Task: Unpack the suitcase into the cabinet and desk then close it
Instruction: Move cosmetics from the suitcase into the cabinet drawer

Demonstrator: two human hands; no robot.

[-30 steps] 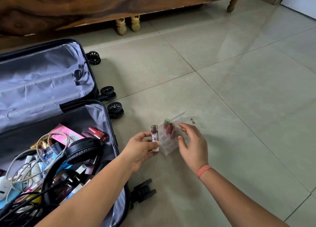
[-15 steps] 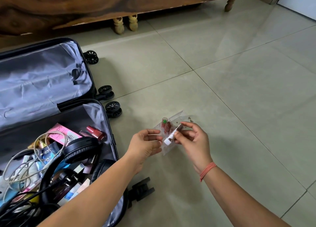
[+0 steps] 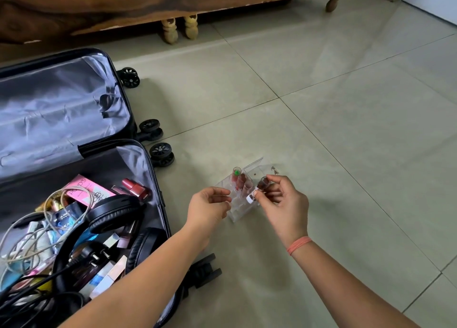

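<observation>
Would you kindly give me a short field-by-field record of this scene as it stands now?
setting: tiled floor, wooden furniture behind
suitcase: open flat on the floor; near half holds headphones and a pink box, among other items
organiser: clear, on the floor, with tubes standing in it
right hand: pinches a lipstick tube over the organiser
left hand: at the organiser's left edge; contact unclear
wristband: orange, right wrist

Black suitcase (image 3: 49,110) lies open, cluttered; lipstick tube (image 3: 257,190) held tilted near it
</observation>
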